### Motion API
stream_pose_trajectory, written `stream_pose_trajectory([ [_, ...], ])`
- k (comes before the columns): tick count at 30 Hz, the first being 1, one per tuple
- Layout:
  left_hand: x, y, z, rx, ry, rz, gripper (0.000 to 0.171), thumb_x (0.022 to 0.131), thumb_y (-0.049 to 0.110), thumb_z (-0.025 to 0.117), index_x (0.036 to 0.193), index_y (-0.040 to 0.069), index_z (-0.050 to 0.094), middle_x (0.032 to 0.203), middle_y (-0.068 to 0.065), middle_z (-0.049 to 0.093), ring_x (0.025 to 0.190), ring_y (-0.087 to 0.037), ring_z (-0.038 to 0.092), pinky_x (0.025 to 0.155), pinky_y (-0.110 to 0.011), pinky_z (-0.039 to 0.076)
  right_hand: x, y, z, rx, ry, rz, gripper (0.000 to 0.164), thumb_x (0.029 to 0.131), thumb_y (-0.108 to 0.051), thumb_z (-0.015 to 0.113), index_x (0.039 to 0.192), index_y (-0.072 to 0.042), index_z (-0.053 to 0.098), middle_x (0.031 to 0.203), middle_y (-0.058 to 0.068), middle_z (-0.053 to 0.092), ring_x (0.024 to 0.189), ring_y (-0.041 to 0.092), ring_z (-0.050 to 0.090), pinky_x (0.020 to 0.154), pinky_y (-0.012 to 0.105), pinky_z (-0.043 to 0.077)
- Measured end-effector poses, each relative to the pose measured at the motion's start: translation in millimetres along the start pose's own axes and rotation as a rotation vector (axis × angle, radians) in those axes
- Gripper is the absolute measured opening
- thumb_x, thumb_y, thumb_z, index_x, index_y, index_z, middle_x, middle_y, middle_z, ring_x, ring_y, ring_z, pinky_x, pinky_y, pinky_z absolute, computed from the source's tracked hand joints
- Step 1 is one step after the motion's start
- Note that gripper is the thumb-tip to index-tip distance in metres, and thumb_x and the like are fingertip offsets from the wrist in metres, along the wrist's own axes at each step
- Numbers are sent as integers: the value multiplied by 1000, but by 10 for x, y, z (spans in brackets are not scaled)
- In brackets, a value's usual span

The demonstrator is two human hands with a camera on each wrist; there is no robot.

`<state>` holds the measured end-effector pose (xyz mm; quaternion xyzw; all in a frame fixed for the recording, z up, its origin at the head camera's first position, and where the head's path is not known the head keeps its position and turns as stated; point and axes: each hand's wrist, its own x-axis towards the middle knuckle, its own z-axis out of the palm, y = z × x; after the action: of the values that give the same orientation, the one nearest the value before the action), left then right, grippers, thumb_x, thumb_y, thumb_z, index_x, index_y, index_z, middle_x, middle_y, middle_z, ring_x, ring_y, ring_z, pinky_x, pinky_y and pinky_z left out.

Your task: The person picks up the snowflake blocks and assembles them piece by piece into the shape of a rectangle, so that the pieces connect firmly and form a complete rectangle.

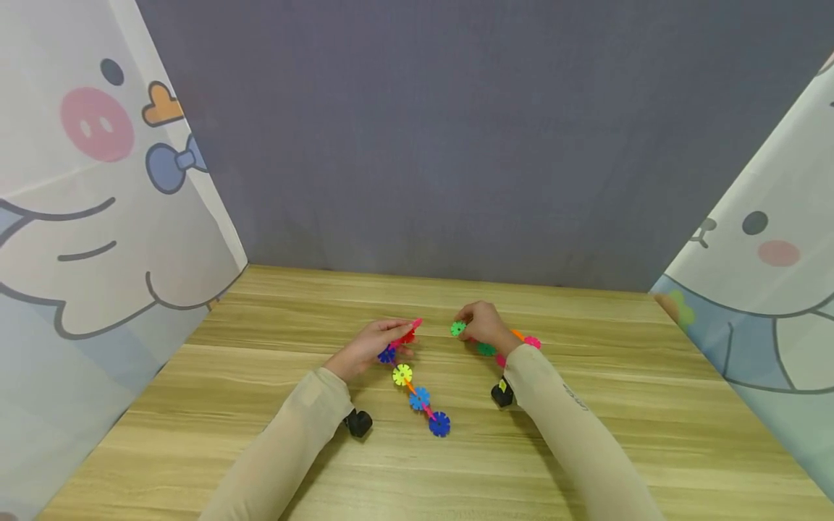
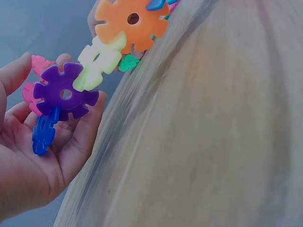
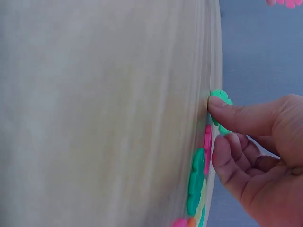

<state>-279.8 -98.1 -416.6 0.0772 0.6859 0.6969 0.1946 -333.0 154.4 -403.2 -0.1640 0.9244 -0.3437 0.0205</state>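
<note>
My left hand (image 1: 370, 346) holds the upper end of a chain of notched plastic snowflake discs, pinching near a pink disc (image 1: 418, 323). From there the chain runs down toward the front through a yellow disc (image 1: 402, 375) and a light blue disc (image 1: 420, 399) to a dark blue disc (image 1: 439, 424). In the left wrist view, a purple disc (image 2: 61, 94) and an orange disc (image 2: 130, 21) show in this chain. My right hand (image 1: 485, 324) pinches a light green disc (image 1: 458, 328) between thumb and fingers, apart from the chain.
Several more discs lie on the table by my right wrist, among them a dark green one (image 3: 196, 182) and a pink one (image 1: 532, 342); my hand partly hides them. The wooden table (image 1: 313, 304) meets a grey panel (image 1: 430, 145) at the back.
</note>
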Motion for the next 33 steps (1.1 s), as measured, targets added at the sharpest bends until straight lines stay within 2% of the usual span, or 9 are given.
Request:
stream_pose_trajectory([
  [4,-6,14,9,-9,10,1,43,106,20,52,142,-3,50,114,-17,69,79,-15,70,68,-29,59,-30,-17,-20,-3,5,-27,27,67,7,85,92,5,75,80,8,69,76,20,61,67,30,54],
  [10,-6,23,5,-15,14,-3,42,105,17,53,141,-4,51,115,-19,69,78,-14,70,65,-28,58,-68,-17,-37,18,3,-62,15,74,5,81,87,4,75,79,8,71,72,17,63,64,29,55],
  [16,-6,18,0,-3,12,-2,43,106,18,52,141,-6,50,113,-19,69,77,-14,69,68,-30,59,-144,-23,-35,115,-33,-12,8,83,5,73,91,5,74,78,7,69,58,14,61,55,28,56],
  [23,7,22,-9,-2,12,-6,43,106,19,51,141,-6,49,114,-18,69,77,-13,69,68,-29,59,-209,-43,0,199,11,-16,10,85,3,72,94,7,73,79,9,70,59,18,66,57,31,59],
  [29,30,7,-6,-8,10,-4,42,106,17,50,140,-8,50,109,-14,71,76,-12,69,66,-28,58,-240,-72,25,338,24,27,15,88,0,71,101,8,73,83,11,71,64,21,69,61,33,60],
  [33,34,20,-7,-9,18,-4,42,106,17,50,140,-8,50,108,-13,71,76,-12,68,65,-27,58,-244,-114,29,498,30,91,22,90,-4,71,108,8,72,86,13,72,67,22,69,63,32,59],
])
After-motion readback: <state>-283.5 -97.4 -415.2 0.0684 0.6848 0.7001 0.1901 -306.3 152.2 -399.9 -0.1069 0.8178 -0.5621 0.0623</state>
